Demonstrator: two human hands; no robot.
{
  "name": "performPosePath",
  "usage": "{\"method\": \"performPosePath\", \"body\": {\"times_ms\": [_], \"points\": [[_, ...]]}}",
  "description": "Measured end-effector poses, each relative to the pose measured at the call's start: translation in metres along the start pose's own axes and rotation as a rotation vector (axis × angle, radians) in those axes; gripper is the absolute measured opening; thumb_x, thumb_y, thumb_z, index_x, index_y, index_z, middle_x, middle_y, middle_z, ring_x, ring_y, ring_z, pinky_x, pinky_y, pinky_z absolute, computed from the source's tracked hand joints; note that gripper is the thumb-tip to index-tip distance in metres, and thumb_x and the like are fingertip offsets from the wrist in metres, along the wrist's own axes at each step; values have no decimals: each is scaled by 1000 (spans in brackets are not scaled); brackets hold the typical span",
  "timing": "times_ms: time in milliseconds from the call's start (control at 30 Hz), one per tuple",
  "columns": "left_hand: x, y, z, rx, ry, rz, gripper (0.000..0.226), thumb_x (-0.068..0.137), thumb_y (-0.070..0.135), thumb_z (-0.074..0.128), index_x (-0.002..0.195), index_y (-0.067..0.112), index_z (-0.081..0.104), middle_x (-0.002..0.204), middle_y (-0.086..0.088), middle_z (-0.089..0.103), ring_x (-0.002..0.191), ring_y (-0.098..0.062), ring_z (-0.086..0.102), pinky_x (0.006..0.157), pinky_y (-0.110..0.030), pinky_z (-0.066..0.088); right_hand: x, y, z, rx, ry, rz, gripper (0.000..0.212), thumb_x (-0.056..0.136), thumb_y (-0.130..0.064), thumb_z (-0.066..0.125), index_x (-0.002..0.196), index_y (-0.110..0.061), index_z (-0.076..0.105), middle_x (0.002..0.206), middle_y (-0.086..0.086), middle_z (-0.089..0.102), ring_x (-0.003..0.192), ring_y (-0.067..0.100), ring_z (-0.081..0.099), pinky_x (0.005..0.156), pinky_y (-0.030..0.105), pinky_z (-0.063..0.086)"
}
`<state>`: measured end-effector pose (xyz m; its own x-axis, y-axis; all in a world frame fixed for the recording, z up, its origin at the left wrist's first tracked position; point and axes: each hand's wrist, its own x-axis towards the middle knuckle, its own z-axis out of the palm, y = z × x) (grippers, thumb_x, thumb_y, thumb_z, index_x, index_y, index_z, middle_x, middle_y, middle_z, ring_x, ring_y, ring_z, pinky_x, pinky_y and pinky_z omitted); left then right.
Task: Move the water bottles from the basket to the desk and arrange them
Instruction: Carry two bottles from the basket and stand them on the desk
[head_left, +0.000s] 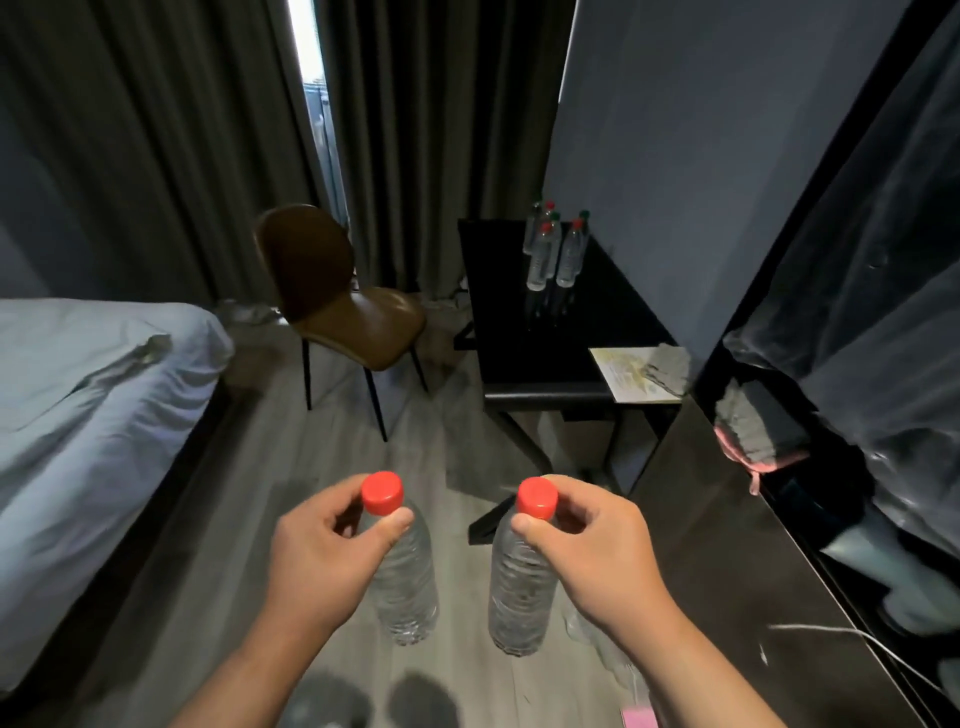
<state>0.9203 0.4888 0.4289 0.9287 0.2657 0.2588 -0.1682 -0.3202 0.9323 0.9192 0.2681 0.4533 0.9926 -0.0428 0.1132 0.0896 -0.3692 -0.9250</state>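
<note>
Red-capped clear plastic, the left water bottle (402, 571) hangs pinched at its neck by the left hand (322, 551), the right water bottle (519, 587) by the right hand (597, 556), both well short of the black desk (519, 332). Best carried upright, then set beside the standing bottles (553, 249) at the desk's far end.

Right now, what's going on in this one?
A person holds two clear, red-capped water bottles upright above the floor. The left hand pinches the left bottle at the neck just under its cap, and the right hand holds the right bottle the same way. Ahead stands the black desk, where several bottles already stand grouped at its far end. A brown chair sits beside the desk. No basket is in view.
</note>
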Motion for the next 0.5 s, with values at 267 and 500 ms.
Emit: {"method": "performPosePath", "body": {"times_ms": [267, 500], "points": [[108, -50, -45, 20, 19, -15, 22, 60, 37, 77, 75, 51, 69, 70, 11, 67, 55, -1, 49, 54, -9, 38, 97, -12, 92, -23, -70, 11, 11, 75, -14, 76, 79, -22, 70, 76, -4, 69, 70, 0, 59, 70, 18, 49], [206, -91, -90, 3, -22, -102, 26, 70, 12, 84, 86, 29, 72, 79, 17, 72, 75, -7, 66, 69, -11, 48, 175, -35, 169, 20, -37, 45, 17, 75, -9, 78, 80, -24, 72, 78, -1, 71, 74, 6, 64, 74, 33, 54]]}}
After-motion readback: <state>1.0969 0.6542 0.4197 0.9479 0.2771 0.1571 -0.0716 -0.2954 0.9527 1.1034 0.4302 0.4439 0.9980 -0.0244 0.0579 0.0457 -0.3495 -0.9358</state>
